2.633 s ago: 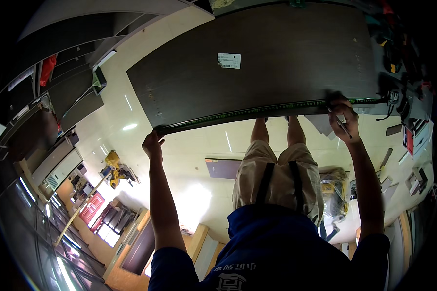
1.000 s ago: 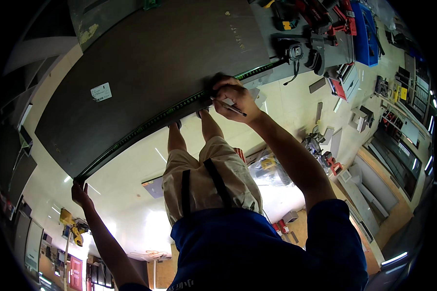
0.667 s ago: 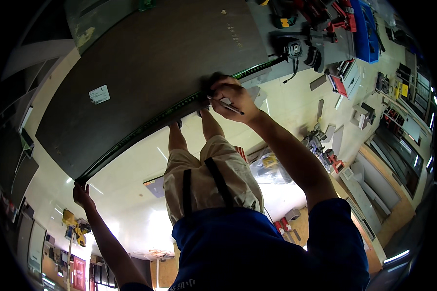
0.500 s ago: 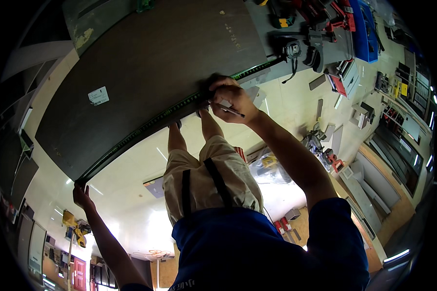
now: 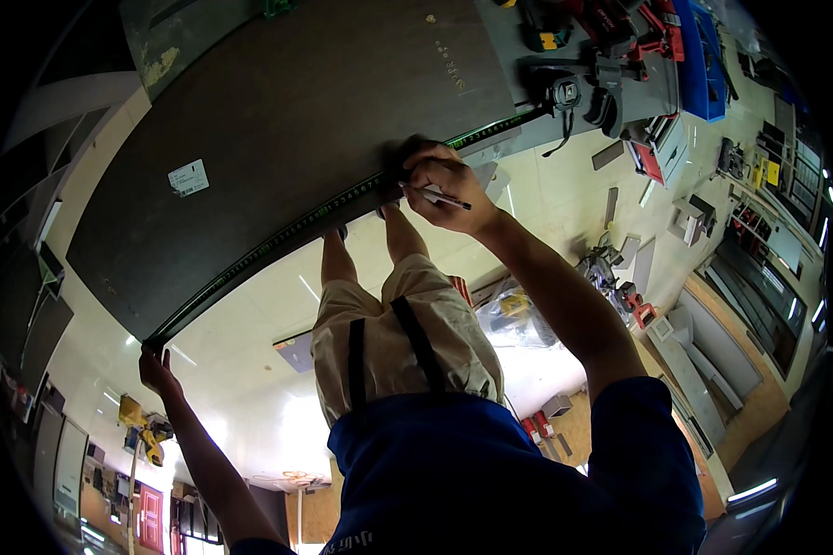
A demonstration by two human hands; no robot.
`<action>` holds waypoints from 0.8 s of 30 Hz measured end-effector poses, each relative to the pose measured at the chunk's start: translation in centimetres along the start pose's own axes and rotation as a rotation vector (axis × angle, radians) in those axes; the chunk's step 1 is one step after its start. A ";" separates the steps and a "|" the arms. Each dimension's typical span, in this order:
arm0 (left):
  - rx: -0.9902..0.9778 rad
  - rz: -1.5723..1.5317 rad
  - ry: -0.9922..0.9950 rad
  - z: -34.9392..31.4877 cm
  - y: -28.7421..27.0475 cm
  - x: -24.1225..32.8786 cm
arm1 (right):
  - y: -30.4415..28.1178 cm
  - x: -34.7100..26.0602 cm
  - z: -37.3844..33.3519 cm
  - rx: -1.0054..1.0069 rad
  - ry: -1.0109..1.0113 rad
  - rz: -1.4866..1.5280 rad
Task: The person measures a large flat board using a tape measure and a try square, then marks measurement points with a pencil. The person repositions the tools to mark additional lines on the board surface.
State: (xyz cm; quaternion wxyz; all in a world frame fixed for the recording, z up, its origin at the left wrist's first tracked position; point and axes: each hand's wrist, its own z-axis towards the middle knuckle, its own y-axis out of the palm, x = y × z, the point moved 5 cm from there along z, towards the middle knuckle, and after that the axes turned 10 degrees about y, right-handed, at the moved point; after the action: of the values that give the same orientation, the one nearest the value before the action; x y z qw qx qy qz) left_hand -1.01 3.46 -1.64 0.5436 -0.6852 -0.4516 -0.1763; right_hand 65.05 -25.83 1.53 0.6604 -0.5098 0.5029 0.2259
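A large dark board (image 5: pixel 278 102) with a white label (image 5: pixel 189 178) lies in front of me. Along its near edge runs the black blade of a tape measure with green markings (image 5: pixel 329 213), its case (image 5: pixel 565 92) resting beyond the board's right end. My left hand (image 5: pixel 158 370) is closed on the end of the blade at the board's near left corner; the fingertips are dark there. Bent over the blade right of the middle, my right hand (image 5: pixel 449 190) grips a slim pen (image 5: pixel 441 197), its rear end pointing right. The pen's tip is hidden in shadow.
Black and red power tools (image 5: pixel 611 65) crowd the bench's right end, beside a blue bin (image 5: pixel 702 65). A miter saw (image 5: pixel 602 264) and offcuts stand on the floor at right. My legs are close to the board's near edge.
The pen has tilted slightly in my right hand, which stays at the same stretch of the blade. My left hand still holds the blade's end at the corner.
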 end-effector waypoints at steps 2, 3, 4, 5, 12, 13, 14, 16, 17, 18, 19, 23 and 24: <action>0.005 0.005 -0.006 0.0 -0.1 0.0 | 0.0 -0.2 0.1 0.002 -0.029 -0.019; 0.010 0.010 -0.012 -0.2 0.0 0.0 | -0.2 -0.5 0.2 -0.004 -0.059 -0.035; 0.015 0.014 -0.017 -0.3 0.1 0.2 | -0.2 -0.7 0.3 -0.009 -0.089 -0.052; 0.015 0.012 -0.012 -0.3 0.3 0.4 | -0.1 -0.5 0.3 0.009 -0.063 -0.037; -0.010 0.002 -0.002 -0.2 -0.1 0.1 | -0.2 -0.6 0.1 0.003 -0.065 -0.054; -0.012 0.002 -0.001 -0.2 -0.1 0.1 | -0.3 -0.7 0.2 -0.006 -0.077 -0.051; -0.008 0.000 0.004 -0.1 -0.1 0.2 | -0.3 -0.6 0.3 0.001 -0.062 -0.043; -0.007 0.007 -0.001 -0.2 0.0 0.1 | 0.0 0.0 0.2 0.006 -0.017 -0.029; -0.014 0.009 -0.001 -0.2 0.1 0.1 | 0.1 0.1 0.0 0.002 -0.013 -0.031; -0.017 0.007 0.005 -0.3 0.1 0.2 | 0.1 -0.1 0.1 0.001 -0.016 -0.033; -0.020 0.006 0.011 -0.3 0.2 0.4 | 0.1 -0.3 0.2 -0.001 -0.018 -0.035; -0.005 0.018 0.006 -0.5 0.3 0.5 | -0.1 -0.1 -0.1 -0.005 -0.029 -0.043; -0.008 0.009 0.007 -0.3 0.2 0.4 | 0.2 0.0 0.0 -0.003 -0.026 -0.053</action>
State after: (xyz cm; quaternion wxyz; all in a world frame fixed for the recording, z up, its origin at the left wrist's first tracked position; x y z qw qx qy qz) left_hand -0.58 3.32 -1.31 0.5430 -0.6888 -0.4460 -0.1783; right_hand 64.95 -25.73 1.47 0.6719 -0.5209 0.4803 0.2156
